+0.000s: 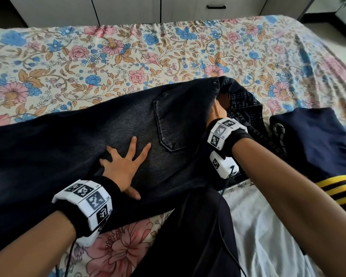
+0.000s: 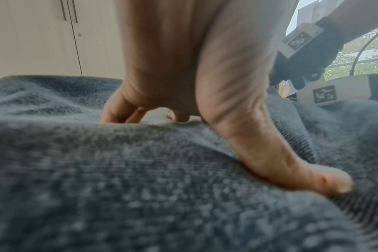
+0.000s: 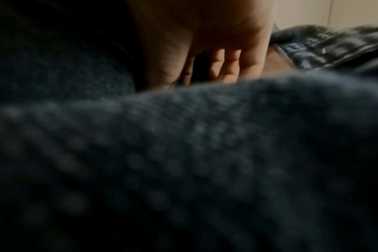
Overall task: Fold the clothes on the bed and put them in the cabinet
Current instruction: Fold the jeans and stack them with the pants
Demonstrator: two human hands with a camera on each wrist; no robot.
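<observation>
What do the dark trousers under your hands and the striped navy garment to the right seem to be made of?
Trousers: likely washed black denim; faded twill grain and a stitched patch pocket show. Navy garment: smooth, matte, probably knit sportswear fabric with yellow stripes; weave too far to tell.

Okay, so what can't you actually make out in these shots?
- Right hand fingertips: head view, tucked under the jeans waistband; right wrist view too dark.
- Jeans legs: cut off at the left edge.
- Navy garment: cut off at the right edge.
- Cabinet: only its bottom shows.
</observation>
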